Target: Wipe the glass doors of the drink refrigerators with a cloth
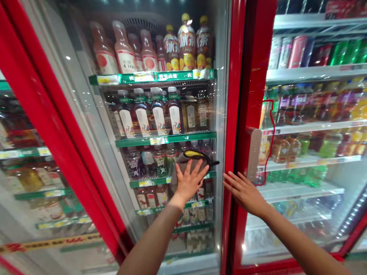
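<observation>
With its fingers spread, my left hand [189,181] holds a grey cleaning cloth [179,168] pressed against the glass door [200,151] of a drinks fridge. The cloth's folded top edge shows a yellow side and dark trim. My right hand [243,193] is open and holds nothing; its fingers are stretched out and its fingertips are at the red door frame [231,126], just below and left of a pale door handle [254,152]. Whether the right palm touches the frame I cannot tell.
Behind the glass, bottles [149,114] stand on several shelves with green edge strips [166,139]. To the right is another lit fridge [309,126] with cans and bottles. A slanted red frame [61,122] and more shelves are at the left.
</observation>
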### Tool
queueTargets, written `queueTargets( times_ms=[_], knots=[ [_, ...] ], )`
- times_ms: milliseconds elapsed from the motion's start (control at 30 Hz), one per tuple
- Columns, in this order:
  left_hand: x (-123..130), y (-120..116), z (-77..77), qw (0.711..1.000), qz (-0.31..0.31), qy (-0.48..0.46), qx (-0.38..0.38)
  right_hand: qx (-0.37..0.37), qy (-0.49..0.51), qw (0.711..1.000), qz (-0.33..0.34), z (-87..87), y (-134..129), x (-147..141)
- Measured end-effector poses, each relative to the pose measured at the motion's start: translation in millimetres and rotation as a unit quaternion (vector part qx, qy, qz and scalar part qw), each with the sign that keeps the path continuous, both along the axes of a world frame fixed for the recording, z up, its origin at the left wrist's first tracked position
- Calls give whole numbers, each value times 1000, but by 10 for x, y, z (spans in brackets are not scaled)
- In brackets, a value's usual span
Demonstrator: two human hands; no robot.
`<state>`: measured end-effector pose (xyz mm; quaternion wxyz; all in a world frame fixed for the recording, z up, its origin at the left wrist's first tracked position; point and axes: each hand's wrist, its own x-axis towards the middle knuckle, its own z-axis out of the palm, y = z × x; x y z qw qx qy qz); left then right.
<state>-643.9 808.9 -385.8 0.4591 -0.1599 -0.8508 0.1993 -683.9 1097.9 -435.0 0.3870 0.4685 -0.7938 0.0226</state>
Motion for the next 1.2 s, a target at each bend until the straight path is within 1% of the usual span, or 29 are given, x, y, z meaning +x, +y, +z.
queueTargets(
  times_ms=[33, 67, 100, 133, 167, 200, 267, 300, 333, 367, 400, 433, 533, 567, 600, 633, 667, 700, 800, 833, 867, 900, 933, 967, 1067, 1100, 1133, 1167, 1200],
  knots=[
    [61, -63, -167, 998, -26, -13, -56, -3, 2, 1000, 0, 3, 36, 20],
    [112, -124, -289, 992, -52, -24, -110, -4, 5, 1000, 0, 19, 72, 41],
    [142, -165, -349, 985, -73, -32, -151, -5, 9, 1000, -1, 46, 108, 62],
    [143, -173, -341, 980, -88, -36, -177, -7, 13, 1000, -2, 83, 144, 81],
    [110, -139, -272, 978, -95, -35, -183, -12, 18, 1000, -5, 125, 178, 96],
    [46, -62, -156, 981, -92, -31, -167, -19, 23, 1000, -8, 167, 210, 106],
    [-141, 190, 127, 993, -69, -17, -95, -43, 32, 998, -15, 239, 267, 111],
    [-240, 336, 245, 997, -54, -9, -51, -57, 36, 998, -18, 261, 291, 107],
    [-326, 470, 319, 999, -47, -4, -21, -71, 37, 997, -23, 271, 312, 101],
    [-390, 579, 337, 999, -46, -3, -8, -82, 37, 995, -29, 269, 331, 93],
    [-426, 650, 297, 998, -53, -7, -14, -92, 34, 994, -37, 255, 349, 87],
    [-432, 681, 204, 997, -65, -16, -35, -99, 30, 994, -46, 233, 366, 83],
    [-331, 598, -207, 984, -107, -63, -129, -103, 11, 992, -69, 148, 424, 92],
    [-290, 557, -311, 978, -118, -78, -153, -99, 6, 992, -72, 125, 445, 100],
    [-263, 534, -366, 973, -128, -91, -172, -95, 1, 993, -73, 111, 467, 109],
    [-257, 539, -361, 969, -135, -101, -183, -92, -2, 993, -72, 104, 487, 118],
    [-276, 578, -296, 967, -139, -106, -183, -92, -5, 993, -70, 106, 506, 124],
    [-318, 647, -183, 970, -137, -107, -171, -96, -7, 993, -69, 112, 521, 128],
    [-511, 945, 230, 987, -111, -79, -81, -126, -15, 990, -64, 133, 548, 134],
    [-566, 1028, 309, 991, -104, -66, -56, -138, -18, 988, -63, 129, 551, 138],
    [-601, 1082, 324, 992, -103, -56, -45, -147, -22, 987, -60, 116, 554, 145],
    [-611, 1103, 267, 992, -106, -53, -49, -154, -25, 986, -58, 93, 556, 155],
    [-595, 1088, 140, 989, -114, -58, -68, -159, -28, 985, -56, 64, 559, 168],
    [-557, 1046, -43, 985, -125, -69, -94, -162, -31, 985, -54, 30, 565, 183],
    [-386, 852, -685, 963, -167, -116, -179, -156, -33, 986, -54, -63, 606, 232],
    [-340, 803, -833, 957, -177, -122, -197, -151, -34, 987, -53, -81, 626, 245],
    [-313, 775, -909, 953, -184, -124, -208, -145, -36, 987, -51, -89, 648, 253],
    [-306, 770, -904, 953, -184, -122, -209, -141, -39, 988, -47, -88, 670, 259],
    [-320, 786, -821, 957, -177, -116, -199, -141, -40, 988, -43, -81, 689, 260]
  ],
)
